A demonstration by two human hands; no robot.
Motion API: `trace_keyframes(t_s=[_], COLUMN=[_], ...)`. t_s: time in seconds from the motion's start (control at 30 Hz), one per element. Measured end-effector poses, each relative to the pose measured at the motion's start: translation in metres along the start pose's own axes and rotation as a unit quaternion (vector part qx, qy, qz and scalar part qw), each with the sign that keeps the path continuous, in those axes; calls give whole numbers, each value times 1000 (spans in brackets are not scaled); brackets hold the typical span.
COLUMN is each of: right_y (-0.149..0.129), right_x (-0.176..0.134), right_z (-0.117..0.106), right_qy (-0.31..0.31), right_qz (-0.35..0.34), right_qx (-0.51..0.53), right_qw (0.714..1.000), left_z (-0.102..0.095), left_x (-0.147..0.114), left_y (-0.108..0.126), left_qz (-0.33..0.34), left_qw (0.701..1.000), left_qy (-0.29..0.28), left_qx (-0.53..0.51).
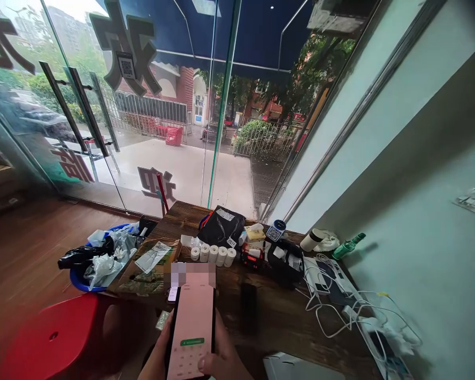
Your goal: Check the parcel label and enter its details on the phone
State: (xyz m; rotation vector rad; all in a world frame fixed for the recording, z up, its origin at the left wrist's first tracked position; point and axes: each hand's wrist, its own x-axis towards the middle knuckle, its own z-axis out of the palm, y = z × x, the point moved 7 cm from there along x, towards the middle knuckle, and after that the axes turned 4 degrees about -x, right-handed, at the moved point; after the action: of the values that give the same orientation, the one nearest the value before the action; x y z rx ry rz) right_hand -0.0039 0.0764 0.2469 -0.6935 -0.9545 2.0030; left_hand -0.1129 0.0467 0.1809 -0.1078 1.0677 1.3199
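Note:
A smartphone (192, 316) with a lit pinkish screen stands tilted toward me at the bottom middle; a green bar and rows of small marks show low on it. My left hand (158, 348) is closed around its left edge. Along the right edge my right hand (226, 349) grips it too, with the thumb over the lower screen. The fingers behind the phone are hidden. Just past its top left corner lies another small lit screen (173, 294). Several white paper rolls (212, 254) stand in a row beyond the phone.
On the wooden table (233, 301) are a black parcel (224, 227), a black bag (285, 261), tangled white cables (320, 316) and a green bottle (348, 246). To the left are a red stool (51, 338) and a blue basket (77, 279) of plastic bags.

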Motion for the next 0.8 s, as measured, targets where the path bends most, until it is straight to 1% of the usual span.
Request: trace_keyframes(t_s=[0.07, 0.17, 0.23, 0.3, 0.37, 0.43, 0.53, 0.63, 0.7, 0.8], right_y=[1, 1, -2, -7, -11, -12, -7, 3, 8, 10], right_x=[-5, -10, -12, -14, -15, -15, -16, -18, -18, -16], right_z=[2, 1, 2, 8, 16, 19, 14, 8, 8, 12], right_qy=[-16, -6, 0, -12, -26, -26, 1, 13, 5, -20], right_qz=[6, 25, 29, 12, -4, -6, 3, 27, 34, 20], right_qx=[0, -18, -32, -34, -37, -45, -55, -32, -16, -17], right_qw=[1000, 999, 999, 999, 999, 999, 998, 999, 999, 999], left_z=[12, 25, 29, 31, 30, 29, 24, 17, 12, 6], left_x=[-16, -32, -38, -42, -44, -44, -43, -38, -32, -22], left_y=[0, 2, 1, 1, 3, 5, 6, 3, 2, 3], left_qz=[-15, -40, -61, -74, -75, -65, -53, -41, -31, -17], left_qw=[1000, 998, 997, 995, 995, 996, 997, 997, 997, 996], left_qy=[-20, -41, -53, -59, -57, -51, -47, -58, -74, -90], left_qx=[-9, -13, -8, 2, 16, 28, 42, 27, 4, -17])
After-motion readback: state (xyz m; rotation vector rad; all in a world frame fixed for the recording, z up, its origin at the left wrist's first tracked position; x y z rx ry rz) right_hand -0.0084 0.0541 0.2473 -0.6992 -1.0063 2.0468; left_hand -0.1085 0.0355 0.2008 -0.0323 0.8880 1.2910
